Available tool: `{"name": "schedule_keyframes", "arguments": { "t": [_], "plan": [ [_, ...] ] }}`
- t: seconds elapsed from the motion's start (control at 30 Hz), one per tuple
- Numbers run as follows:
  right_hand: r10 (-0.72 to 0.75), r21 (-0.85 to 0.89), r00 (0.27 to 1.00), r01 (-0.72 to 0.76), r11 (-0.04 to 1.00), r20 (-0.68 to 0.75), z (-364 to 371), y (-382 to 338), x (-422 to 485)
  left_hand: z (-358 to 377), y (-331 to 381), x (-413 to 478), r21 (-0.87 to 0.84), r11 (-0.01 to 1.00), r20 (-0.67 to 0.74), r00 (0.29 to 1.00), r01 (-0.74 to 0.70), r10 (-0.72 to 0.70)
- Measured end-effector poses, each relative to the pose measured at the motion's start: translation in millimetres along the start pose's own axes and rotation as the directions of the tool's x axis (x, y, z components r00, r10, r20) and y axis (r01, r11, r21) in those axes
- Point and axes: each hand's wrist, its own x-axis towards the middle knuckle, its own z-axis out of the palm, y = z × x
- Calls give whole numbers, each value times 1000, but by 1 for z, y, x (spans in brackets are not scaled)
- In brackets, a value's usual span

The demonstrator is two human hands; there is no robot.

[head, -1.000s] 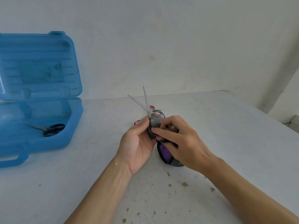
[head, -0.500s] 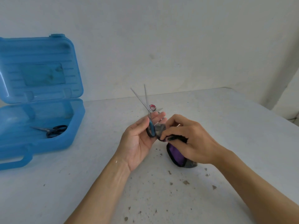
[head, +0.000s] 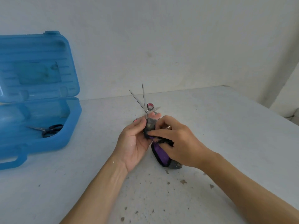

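Note:
My left hand (head: 135,141) grips a pair of scissors (head: 141,99) by its handles, the two thin blades spread apart and pointing up and away from me. My right hand (head: 176,141) pinches a dark grey and purple cloth (head: 161,155) and presses a fold of it against the scissors just below the blades. The rest of the cloth hangs down onto the white table (head: 210,126) under my right palm. The scissor handles are mostly hidden by fingers and cloth.
An open blue plastic case (head: 40,113) stands at the left, with black-handled scissors (head: 48,129) lying in its bottom half. A small pink and black object (head: 149,106) lies on the table behind my hands. Dark crumbs dot the near table. A wall runs along the back.
My right hand has moved the cloth back up against the scissors, covering the blue handle that showed half a second ago. The scissors stay upright in my left hand.

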Motion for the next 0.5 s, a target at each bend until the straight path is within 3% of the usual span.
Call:
{"name": "schedule_keyframes", "arguments": {
  "t": [0.1, 0.2, 0.27, 0.37, 0.5],
  "plan": [
    [-2, 110, 1000, -1, 994, 25, -19, 0, 1, 5, -2, -1, -6, 999, 0, 999, 46, -46],
    [170, 281, 983, -143, 949, -74, -45, 2, -3, 6, 0, 0, -52, 996, 58, 996, 72, -69],
    [340, 427, 914, -224, 876, -220, -54, 4, -3, 4, 3, -3, -97, 990, 74, 993, 99, -92],
    [545, 601, 746, -247, 760, -383, -54, 4, 0, 4, 6, -7, -153, 979, 122, 985, 138, -120],
    [564, 573, 692, -259, 777, -451, -50, 1, 1, 6, 6, -8, -144, 978, 113, 984, 153, -137]
  ]
}}
